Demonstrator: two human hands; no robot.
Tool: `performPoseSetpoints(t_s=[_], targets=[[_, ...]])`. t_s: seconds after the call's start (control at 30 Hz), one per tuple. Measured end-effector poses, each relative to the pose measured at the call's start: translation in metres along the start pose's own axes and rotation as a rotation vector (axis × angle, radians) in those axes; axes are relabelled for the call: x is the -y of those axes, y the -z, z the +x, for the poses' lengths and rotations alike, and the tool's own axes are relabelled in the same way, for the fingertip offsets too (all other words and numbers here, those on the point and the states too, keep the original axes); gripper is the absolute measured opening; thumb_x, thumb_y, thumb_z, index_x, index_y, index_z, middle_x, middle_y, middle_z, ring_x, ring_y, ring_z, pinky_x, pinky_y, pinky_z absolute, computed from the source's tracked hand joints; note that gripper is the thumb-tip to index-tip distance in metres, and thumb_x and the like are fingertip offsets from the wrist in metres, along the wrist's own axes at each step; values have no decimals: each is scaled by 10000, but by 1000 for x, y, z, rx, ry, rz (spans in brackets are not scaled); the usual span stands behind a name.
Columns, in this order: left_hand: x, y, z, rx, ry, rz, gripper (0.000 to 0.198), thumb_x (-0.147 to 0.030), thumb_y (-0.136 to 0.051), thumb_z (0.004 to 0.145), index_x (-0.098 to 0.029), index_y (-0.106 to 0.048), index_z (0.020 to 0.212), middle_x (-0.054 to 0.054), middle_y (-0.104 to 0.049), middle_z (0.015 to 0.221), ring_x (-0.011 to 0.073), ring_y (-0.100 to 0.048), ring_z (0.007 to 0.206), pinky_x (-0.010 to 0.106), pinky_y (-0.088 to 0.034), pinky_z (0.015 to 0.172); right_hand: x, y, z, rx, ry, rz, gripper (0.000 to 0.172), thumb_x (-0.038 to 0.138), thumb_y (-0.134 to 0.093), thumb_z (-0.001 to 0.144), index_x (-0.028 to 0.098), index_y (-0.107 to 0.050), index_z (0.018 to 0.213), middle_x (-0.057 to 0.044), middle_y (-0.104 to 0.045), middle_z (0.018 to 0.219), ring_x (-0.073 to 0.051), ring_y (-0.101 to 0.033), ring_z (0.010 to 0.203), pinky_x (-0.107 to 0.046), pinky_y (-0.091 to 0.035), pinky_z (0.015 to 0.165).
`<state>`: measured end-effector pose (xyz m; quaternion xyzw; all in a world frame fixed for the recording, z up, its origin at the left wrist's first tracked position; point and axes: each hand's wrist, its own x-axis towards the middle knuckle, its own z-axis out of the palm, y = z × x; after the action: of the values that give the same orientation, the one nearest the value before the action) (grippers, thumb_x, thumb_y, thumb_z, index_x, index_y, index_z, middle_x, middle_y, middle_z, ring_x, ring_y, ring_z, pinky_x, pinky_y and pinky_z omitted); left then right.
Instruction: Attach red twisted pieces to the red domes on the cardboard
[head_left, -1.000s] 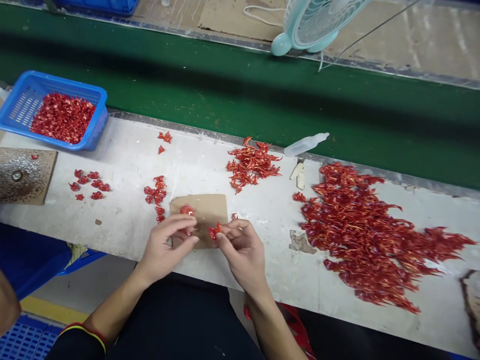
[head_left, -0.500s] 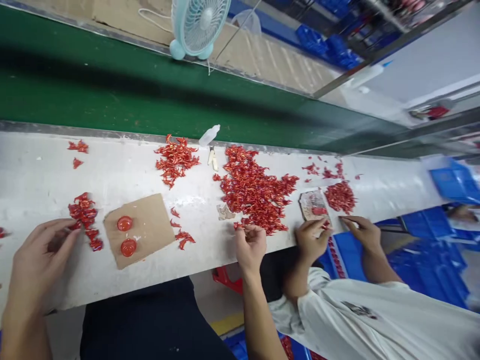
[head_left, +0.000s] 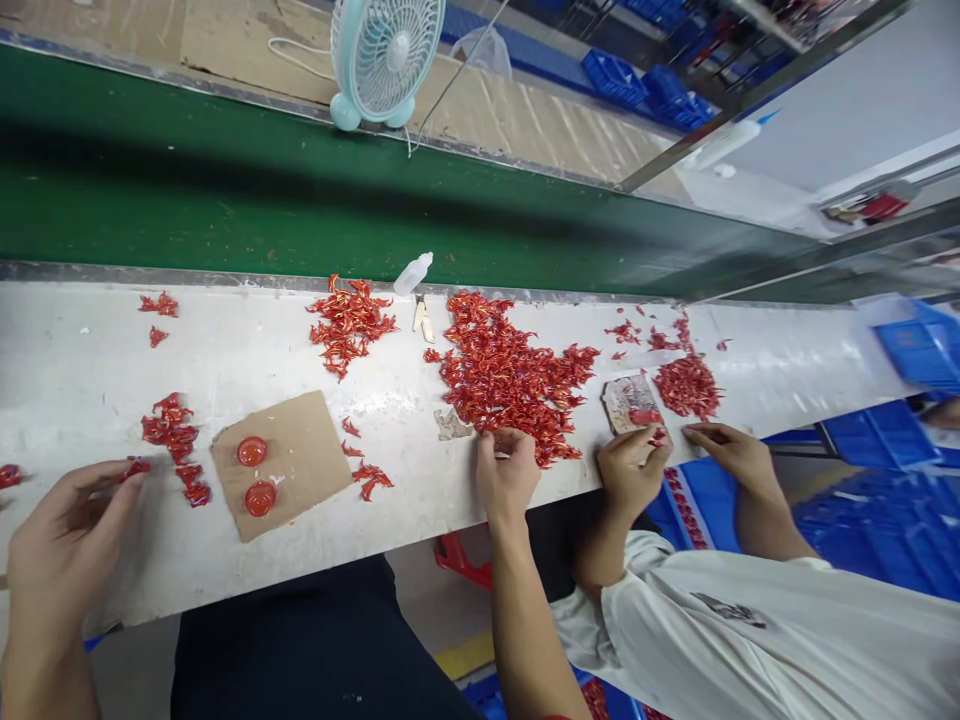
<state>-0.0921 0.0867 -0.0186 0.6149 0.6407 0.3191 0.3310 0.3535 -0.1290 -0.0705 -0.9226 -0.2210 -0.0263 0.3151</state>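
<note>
Between the thumb and fingertips of my left hand [head_left: 71, 535] is a small shiny red piece [head_left: 136, 467], held just above the white table. To its right lies a short row of glossy red pieces with bluish glints [head_left: 171, 428]. My right hand [head_left: 510, 475] is closed in a pinch at the near edge of a big heap of pointed red pieces [head_left: 514, 375]; whatever its fingertips hold is hidden. Between my hands, a cardboard sheet [head_left: 304, 450] carries two round red caps or dishes, one the upper cap [head_left: 252, 451], the other the lower cap [head_left: 260, 498].
A smaller red heap [head_left: 349, 325], a white squeeze bottle [head_left: 414, 272] and a pale-handled tool [head_left: 424, 318] lie toward the back. Close on my right, a co-worker's hands [head_left: 634, 470] handle red pieces near another pile [head_left: 688, 386]. A fan [head_left: 390, 55] stands on the ledge.
My left hand has drawn back left from the row, a red piece now showing in its fingertips. My right hand stays by the heap, its pinch nearly unchanged. The view has shifted slightly.
</note>
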Motion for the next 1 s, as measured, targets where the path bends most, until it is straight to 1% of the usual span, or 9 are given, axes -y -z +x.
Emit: performPoseSetpoints(t_s=[0.13, 0.2, 0.27, 0.37, 0.47, 0.53, 0.63, 0.8, 1.0], targets=[[0, 7, -5, -15, 84, -78, 288, -347, -840, 746, -351, -761, 1023, -66, -731, 789, 178, -669, 724, 312, -550, 661, 1, 3, 7, -41, 31, -38, 241, 396, -631, 840, 201, -543, 951, -38, -623, 818, -200, -576, 688, -353, -462, 723], [2, 8, -10, -27, 91, -117, 296, -358, -854, 730, -288, -767, 1004, -44, -721, 752, 170, -659, 672, 304, -557, 636, 9, 4, 4, -91, 51, -47, 232, 388, -647, 832, 207, -536, 926, -4, -573, 775, -184, -545, 655, -348, -456, 707], [3, 5, -15, -29, 103, -211, 305, -363, -867, 713, -224, -764, 964, -8, -735, 815, 158, -643, 639, 293, -559, 595, 24, 3, -6, -46, 77, 9, 236, 400, -655, 850, 208, -548, 936, 10, -565, 756, -175, -546, 642, -334, -461, 686], [0, -5, -26, 89, 124, -420, 249, -322, -858, 736, -195, -753, 922, 52, -743, 1057, 173, -667, 752, 279, -571, 591, 61, -1, -26, 294, 191, 166, 236, 421, -643, 900, 206, -612, 991, -14, -625, 778, -180, -587, 663, -303, -476, 618], [-9, -17, -37, 220, 126, -533, 205, -274, -840, 765, -210, -756, 941, 62, -739, 1088, 164, -662, 763, 265, -566, 596, 103, -12, -42, 667, 395, 240, 198, 368, -607, 945, 217, -701, 1032, -49, -675, 864, -185, -622, 724, -303, -503, 641], [-15, -23, -44, 272, 144, -564, 214, -247, -831, 781, -221, -757, 979, 51, -743, 1036, 137, -646, 714, 253, -564, 606, 125, -24, -45, 783, 473, 235, 207, 332, -602, 945, 223, -732, 1063, -54, -683, 888, -186, -627, 748, -308, -508, 675], [-20, -27, -53, 303, 168, -639, 219, -216, -817, 803, -235, -743, 1007, 32, -740, 982, 117, -639, 691, 228, -554, 591, 143, -40, -41, 826, 518, 168, 166, 298, -612, 912, 209, -743, 962, -33, -653, 782, -184, -603, 714, -312, -488, 677], [-18, -23, -58, 292, 220, -712, 141, -219, -800, 828, -227, -743, 957, 40, -749, 980, 136, -682, 738, 221, -559, 588, 156, -45, -40, 919, 314, 317, 177, 353, -625, 896, 196, -687, 843, 10, -617, 665, -142, -542, 584, -275, -433, 565], [-19, -15, -60, 322, 293, -800, 255, -240, -769, 863, -241, -768, 1118, 103, -758, 1192, 131, -704, 723, 241, -583, 631, 193, -43, -73, 1238, 17, 655, 282, 447, -653, 869, 177, -698, 804, 3, -633, 644, -110, -513, 493, -249, -430, 480]])
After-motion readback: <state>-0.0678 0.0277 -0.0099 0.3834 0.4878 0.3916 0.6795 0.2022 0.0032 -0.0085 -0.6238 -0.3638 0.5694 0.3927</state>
